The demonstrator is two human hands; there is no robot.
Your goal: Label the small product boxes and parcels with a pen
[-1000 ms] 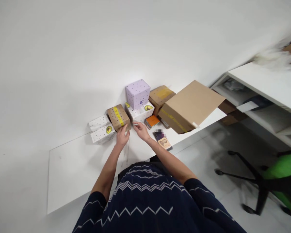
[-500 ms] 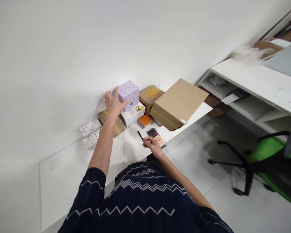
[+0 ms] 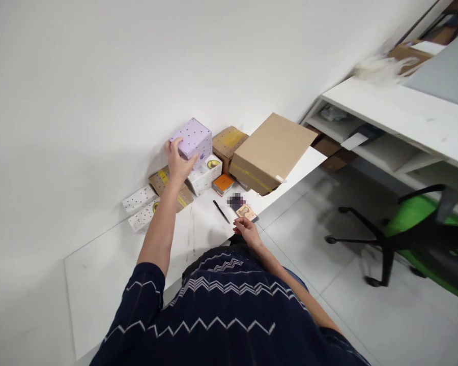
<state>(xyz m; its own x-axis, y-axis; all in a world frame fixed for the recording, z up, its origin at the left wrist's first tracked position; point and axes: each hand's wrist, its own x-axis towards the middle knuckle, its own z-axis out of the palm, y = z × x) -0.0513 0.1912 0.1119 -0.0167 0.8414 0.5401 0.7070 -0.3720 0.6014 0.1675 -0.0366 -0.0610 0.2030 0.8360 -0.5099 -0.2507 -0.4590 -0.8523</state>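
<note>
My left hand (image 3: 178, 163) grips the lilac spotted box (image 3: 193, 134) at its near left corner, fingers on the left side and thumb on the front. That box is turned at an angle on top of a white box with an avocado picture (image 3: 202, 179). My right hand (image 3: 248, 233) is empty, its fingers loosely curled and slightly apart, at the table's near edge. A black pen (image 3: 221, 211) lies on the table just beyond its fingertips. Beside that hand is a dark phone-like item with a picture card (image 3: 246, 212) on it, partly blurred out.
A large cardboard box (image 3: 275, 147) and a smaller taped one (image 3: 229, 142) stand to the right, with a small orange box (image 3: 223, 183) in front. Left are a brown box (image 3: 162, 179) and long white boxes (image 3: 139, 198). A green chair (image 3: 412, 218) stands by the white shelf desk (image 3: 397, 109).
My right hand has let go of the pen, which now lies on the table, and drawn back slightly. My left hand has closed on the lilac box, which has turned.
</note>
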